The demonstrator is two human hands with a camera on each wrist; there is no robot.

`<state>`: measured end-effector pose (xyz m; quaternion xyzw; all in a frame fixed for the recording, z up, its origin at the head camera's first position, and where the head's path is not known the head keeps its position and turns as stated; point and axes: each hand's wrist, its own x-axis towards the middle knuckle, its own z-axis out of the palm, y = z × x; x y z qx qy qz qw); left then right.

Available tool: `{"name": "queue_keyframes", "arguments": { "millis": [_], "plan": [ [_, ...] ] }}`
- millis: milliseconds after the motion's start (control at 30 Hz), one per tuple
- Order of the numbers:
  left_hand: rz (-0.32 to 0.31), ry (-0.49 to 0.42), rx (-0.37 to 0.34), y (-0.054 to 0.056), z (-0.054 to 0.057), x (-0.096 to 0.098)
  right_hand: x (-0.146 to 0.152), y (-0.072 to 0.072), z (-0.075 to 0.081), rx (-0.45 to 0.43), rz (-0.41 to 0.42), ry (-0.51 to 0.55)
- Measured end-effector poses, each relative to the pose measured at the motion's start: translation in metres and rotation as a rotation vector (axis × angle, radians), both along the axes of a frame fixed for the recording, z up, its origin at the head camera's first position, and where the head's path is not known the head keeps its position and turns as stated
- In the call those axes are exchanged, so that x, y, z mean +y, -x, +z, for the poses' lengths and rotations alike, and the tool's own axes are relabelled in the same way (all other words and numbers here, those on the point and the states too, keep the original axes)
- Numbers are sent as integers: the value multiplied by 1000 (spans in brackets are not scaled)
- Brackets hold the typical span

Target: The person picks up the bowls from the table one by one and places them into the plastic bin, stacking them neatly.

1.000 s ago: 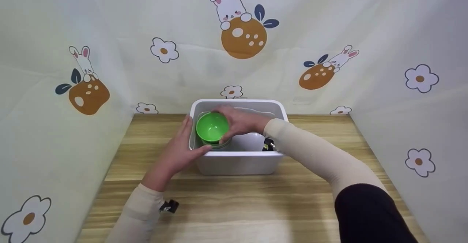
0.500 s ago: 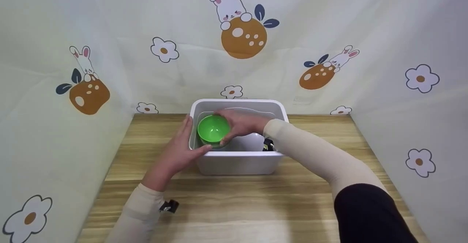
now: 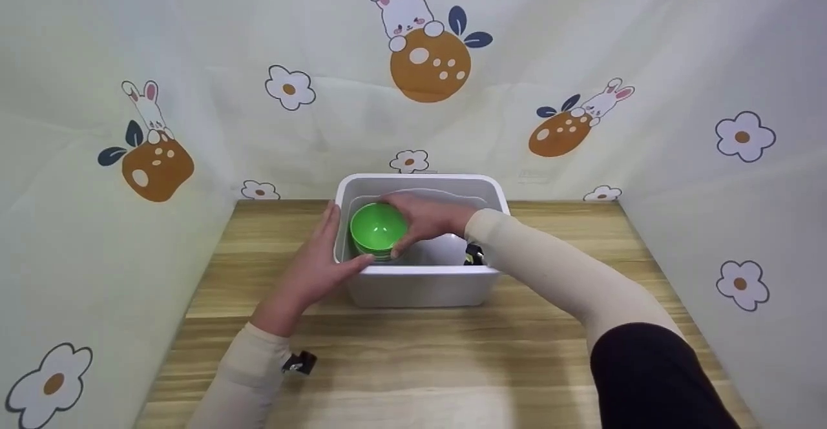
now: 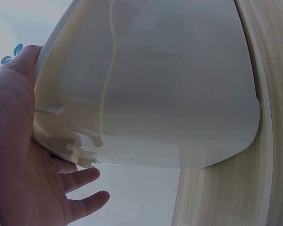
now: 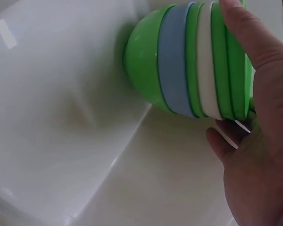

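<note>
A stack of nested bowls [image 5: 184, 66], mostly green with one blue and one white band, stands at the left end inside the white bin [image 3: 420, 290]. My right hand [image 3: 426, 216] reaches into the bin and grips the top green bowl [image 3: 379, 227] at its rim, thumb toward the front and fingers around the far side. In the right wrist view the bowls sit snugly one in another. My left hand [image 3: 316, 258] rests on the bin's left front corner, fingers straight along the left side, thumb over the front rim; its fingers [image 4: 80, 180] also show beyond the rim in the left wrist view.
The bin stands on a wood-grain table [image 3: 413, 358], close to the back. Pale cloth with printed rabbits, oranges and flowers hangs behind [image 3: 349, 132] and on both sides. A black wrist camera [image 3: 475, 254] on the right arm hangs inside the bin.
The top green bowl, sitting higher with a gap beneath it a second ago, has settled down into the stack, my right hand following slightly. My left hand has stayed put.
</note>
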<state>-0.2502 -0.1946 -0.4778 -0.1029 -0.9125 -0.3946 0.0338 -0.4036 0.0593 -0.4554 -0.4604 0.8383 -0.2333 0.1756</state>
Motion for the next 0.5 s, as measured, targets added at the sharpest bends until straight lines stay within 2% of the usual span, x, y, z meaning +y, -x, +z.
{"name": "queue_keyframes", "arguments": {
  "millis": [100,200,267,333,400,500],
  "plan": [
    [-12,-6,2,2,2,1,6,1,13,45,7,-22],
    [-17,-13,2,4,3,-1,20,-2,42,80,0,-31],
    [-17,-30,0,2,2,-4,34,-8,65,66,-26,-11],
    [-13,-66,8,-1,1,-9,54,-17,84,61,-59,35],
    [-4,-102,33,-4,-1,-16,81,-27,97,80,-95,100],
    [29,-123,89,-8,-2,-30,127,-43,100,167,-150,229]
  ]
}}
